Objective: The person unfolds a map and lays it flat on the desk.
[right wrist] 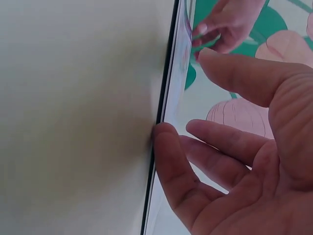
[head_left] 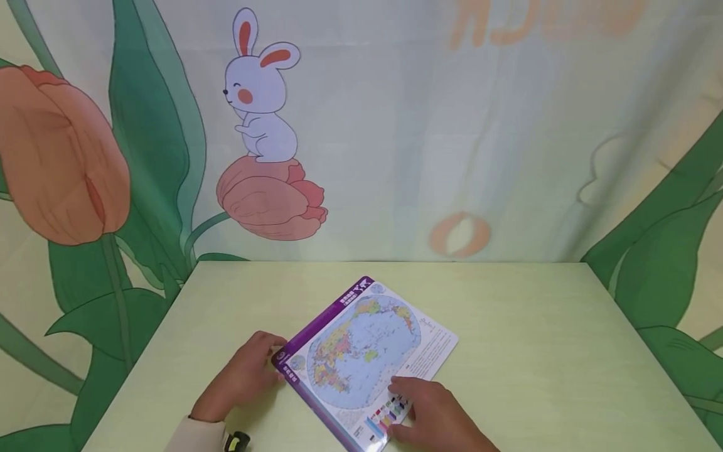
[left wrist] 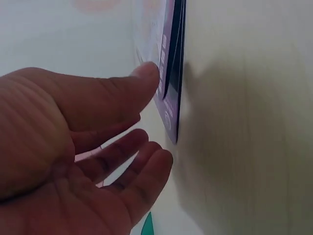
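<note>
A world map sheet [head_left: 367,351] with a purple border lies slantwise on the table, its edge showing more than one thin layer in the left wrist view. My left hand [head_left: 251,376] is at its left corner, thumb tip by the purple edge [left wrist: 168,93] and the other fingers loosely bent, apart from it. On the lower right side is my right hand [head_left: 432,411], over the printed legend. Seen from the right wrist, one fingertip of that hand [right wrist: 234,161] touches the map's edge [right wrist: 166,93], while the thumb stands away from it.
The pale yellow-green table [head_left: 536,351] reaches back to a hanging cloth [head_left: 395,125] printed with a rabbit, tulips and leaves. A dark watch-like band [head_left: 237,441] sits on the left wrist, below a light sleeve [head_left: 194,435].
</note>
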A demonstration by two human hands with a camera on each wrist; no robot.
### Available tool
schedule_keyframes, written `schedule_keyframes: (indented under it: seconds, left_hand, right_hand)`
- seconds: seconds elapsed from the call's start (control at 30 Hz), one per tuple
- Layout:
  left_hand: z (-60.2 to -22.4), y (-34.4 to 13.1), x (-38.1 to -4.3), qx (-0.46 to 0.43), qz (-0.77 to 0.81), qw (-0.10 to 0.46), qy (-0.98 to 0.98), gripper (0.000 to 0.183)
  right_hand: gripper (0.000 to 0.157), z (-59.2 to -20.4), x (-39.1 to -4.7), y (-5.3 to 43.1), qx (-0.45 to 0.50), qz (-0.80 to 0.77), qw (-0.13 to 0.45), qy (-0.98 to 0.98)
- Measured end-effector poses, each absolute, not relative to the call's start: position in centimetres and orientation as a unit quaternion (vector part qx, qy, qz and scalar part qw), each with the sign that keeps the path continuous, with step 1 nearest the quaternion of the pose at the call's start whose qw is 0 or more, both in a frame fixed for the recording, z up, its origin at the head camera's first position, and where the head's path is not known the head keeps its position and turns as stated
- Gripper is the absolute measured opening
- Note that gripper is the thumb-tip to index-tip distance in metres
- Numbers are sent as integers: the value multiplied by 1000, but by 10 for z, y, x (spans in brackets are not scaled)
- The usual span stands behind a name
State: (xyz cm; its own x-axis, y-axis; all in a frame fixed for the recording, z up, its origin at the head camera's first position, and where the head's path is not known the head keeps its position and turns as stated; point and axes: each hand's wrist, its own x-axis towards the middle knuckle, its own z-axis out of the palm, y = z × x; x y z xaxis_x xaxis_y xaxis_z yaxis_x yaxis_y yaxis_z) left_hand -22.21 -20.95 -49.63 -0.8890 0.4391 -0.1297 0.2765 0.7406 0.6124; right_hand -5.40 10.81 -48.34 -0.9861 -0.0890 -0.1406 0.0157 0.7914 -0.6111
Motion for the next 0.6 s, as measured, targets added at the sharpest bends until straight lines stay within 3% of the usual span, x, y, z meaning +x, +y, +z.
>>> schedule_keyframes:
  seconds: [0.23, 0.6]
  left_hand:
    - [-499, -210, -236, 193, 298, 168, 919, 54]
    - [-504, -213, -244, 242, 324, 166, 899, 55]
  right_hand:
    - [65, -483, -50, 95, 28, -426, 165, 889]
    - [76, -492, -46, 80, -71, -300, 138, 941]
